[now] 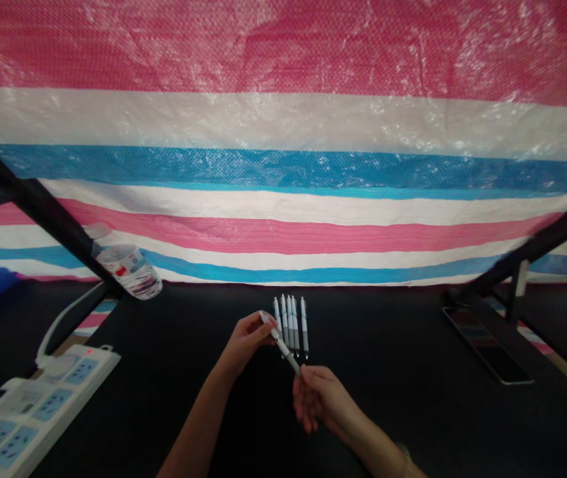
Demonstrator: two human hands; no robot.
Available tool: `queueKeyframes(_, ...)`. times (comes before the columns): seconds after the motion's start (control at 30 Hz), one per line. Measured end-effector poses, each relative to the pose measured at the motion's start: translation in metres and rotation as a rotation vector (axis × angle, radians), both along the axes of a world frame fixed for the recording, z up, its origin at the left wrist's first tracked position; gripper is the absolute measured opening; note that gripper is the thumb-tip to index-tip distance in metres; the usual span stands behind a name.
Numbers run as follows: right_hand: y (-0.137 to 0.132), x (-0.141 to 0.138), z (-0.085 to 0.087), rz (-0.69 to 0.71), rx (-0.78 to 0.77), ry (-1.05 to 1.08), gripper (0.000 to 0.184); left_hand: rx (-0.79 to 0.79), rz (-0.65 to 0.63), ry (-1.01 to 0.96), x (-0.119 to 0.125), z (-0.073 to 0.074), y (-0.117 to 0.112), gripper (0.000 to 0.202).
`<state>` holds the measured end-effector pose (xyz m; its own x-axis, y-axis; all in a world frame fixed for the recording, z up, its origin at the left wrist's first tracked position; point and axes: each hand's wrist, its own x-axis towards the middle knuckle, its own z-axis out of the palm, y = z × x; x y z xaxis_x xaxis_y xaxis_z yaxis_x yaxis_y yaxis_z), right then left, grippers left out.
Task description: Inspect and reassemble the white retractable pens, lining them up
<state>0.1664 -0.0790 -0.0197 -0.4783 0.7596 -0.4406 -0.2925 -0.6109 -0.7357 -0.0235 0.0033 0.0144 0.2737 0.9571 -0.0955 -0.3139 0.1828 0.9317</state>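
A white pen (283,348) with a grey grip slants between my two hands above the black table. My left hand (247,340) is closed on its upper end, thumb and fingers pinching the barrel. At the lower, grey end, the thumb and forefinger of my right hand (324,397) pinch it, with the other fingers curled loosely below. Just beyond the hands, several similar white pens (294,325) lie side by side on the table, clips toward the far edge. My left fingertips partly cover the leftmost of them.
At left sits a white power strip (54,405) with a plugged-in cable. A water bottle (131,269) stands behind it, near a black frame bar (39,206). A dark phone (487,345) lies at right. Striped plastic sheeting (283,169) hangs across the back.
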Motion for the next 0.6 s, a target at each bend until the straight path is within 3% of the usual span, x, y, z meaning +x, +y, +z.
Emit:
queueKeyframes(0.1, 0.001, 0.004, -0.002, 0.008, -0.103, 0.100, 0.052, 0.023, -0.049, -0.040, -0.001, 0.001, -0.001, 0.032)
queueKeyframes(0.23, 0.002, 0.004, -0.003, 0.033, -0.131, 0.131, 0.049, 0.056, -0.087, -0.079, 0.000, 0.005, -0.002, 0.032)
queueKeyframes(0.4, 0.002, 0.001, -0.001, -0.011, -0.104, 0.122, 0.054, 0.068, -0.081, -0.057, 0.005, 0.007, -0.006, 0.028)
queueKeyframes(0.6, 0.000, -0.001, 0.008, 0.015, -0.014, 0.055, 0.067, 0.067, -0.020, 0.010, 0.009, 0.002, -0.005, 0.039)
